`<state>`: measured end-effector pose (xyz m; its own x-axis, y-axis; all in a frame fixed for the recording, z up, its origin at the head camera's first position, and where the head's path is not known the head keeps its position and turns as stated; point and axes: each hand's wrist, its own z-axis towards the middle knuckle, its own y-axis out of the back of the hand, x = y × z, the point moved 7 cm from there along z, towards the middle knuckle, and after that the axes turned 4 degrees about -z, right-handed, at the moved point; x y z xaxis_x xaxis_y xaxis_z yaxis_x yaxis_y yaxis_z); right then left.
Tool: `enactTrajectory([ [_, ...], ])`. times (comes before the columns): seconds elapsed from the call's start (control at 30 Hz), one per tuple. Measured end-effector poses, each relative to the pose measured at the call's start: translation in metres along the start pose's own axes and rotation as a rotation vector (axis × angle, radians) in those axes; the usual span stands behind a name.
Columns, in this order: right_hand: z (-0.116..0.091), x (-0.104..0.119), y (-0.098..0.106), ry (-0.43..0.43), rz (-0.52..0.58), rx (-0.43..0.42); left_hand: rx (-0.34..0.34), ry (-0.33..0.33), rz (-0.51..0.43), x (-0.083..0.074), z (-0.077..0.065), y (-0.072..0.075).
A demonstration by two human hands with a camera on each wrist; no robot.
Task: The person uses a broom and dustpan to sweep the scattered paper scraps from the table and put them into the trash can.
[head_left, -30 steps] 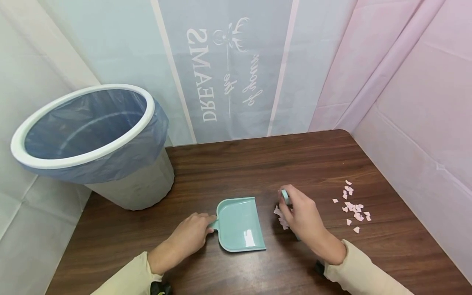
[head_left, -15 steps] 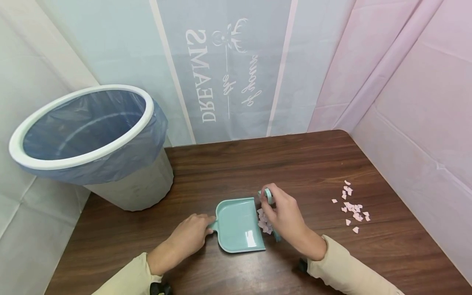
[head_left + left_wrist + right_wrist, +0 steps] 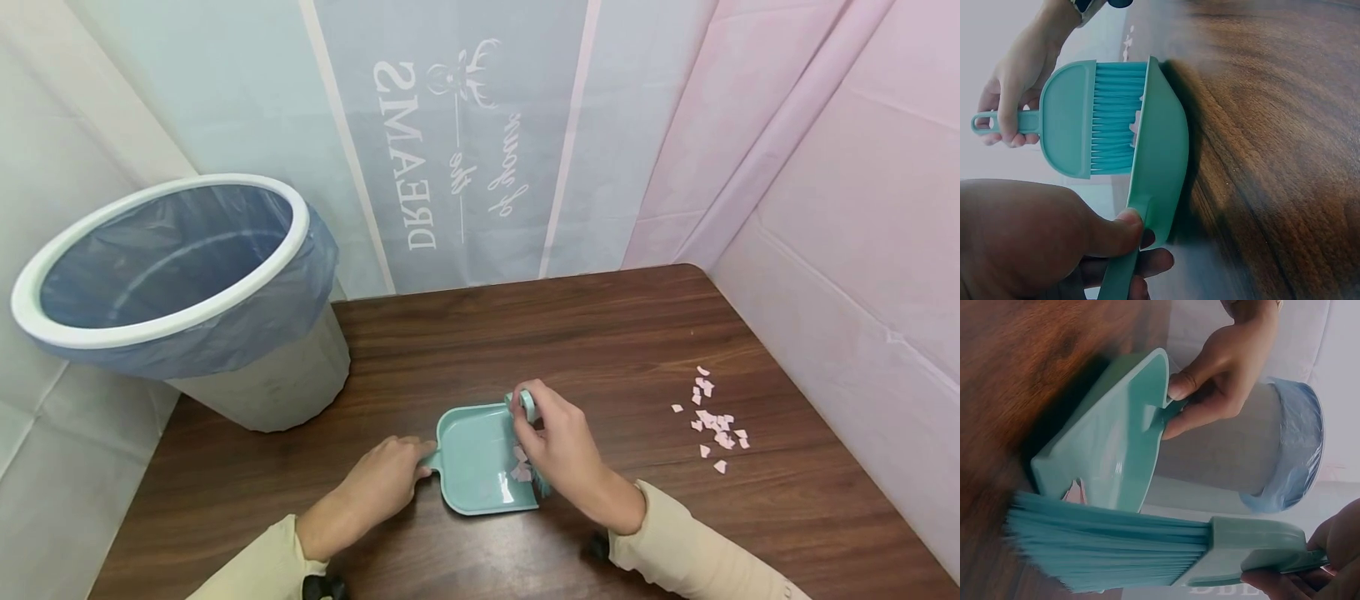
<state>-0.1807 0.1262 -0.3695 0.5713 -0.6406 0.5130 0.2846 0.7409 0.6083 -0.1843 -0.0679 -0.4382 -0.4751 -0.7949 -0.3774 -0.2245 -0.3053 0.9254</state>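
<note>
Clearly, the right grip [image 3: 561,440] holds the teal plastic brush [image 3: 1067,119], bristle row [image 3: 1115,112] along the open right edge of the shallow teal plastic dustpan [image 3: 474,454], lower centre; pale pink paper scraps [image 3: 521,472] sit just inside, nearer this hand than the left grip [image 3: 384,479], which pinches the dustpan's handle [image 3: 1119,272].

At the far left corner of the tabletop [image 3: 600,333] stands a bin [image 3: 288,379] with white rim [image 3: 112,337] and blue bag [image 3: 292,304]. Behind the far edge, a cloth [image 3: 517,75] bears white letters [image 3: 402,125].
</note>
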Motion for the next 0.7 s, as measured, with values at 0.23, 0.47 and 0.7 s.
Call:
enactTrajectory([
  [0.23,0.001,0.006,-0.002,0.021,0.023,0.004,0.008,0.015,-0.002,0.0,0.0,-0.001],
  [0.47,0.002,0.011,-0.003,0.039,0.039,-0.006,0.01,0.017,-0.009,0.001,0.0,-0.001],
  [0.7,0.006,0.01,0.005,0.054,0.133,-0.104,0.019,0.029,-0.02,0.003,-0.001,-0.003],
])
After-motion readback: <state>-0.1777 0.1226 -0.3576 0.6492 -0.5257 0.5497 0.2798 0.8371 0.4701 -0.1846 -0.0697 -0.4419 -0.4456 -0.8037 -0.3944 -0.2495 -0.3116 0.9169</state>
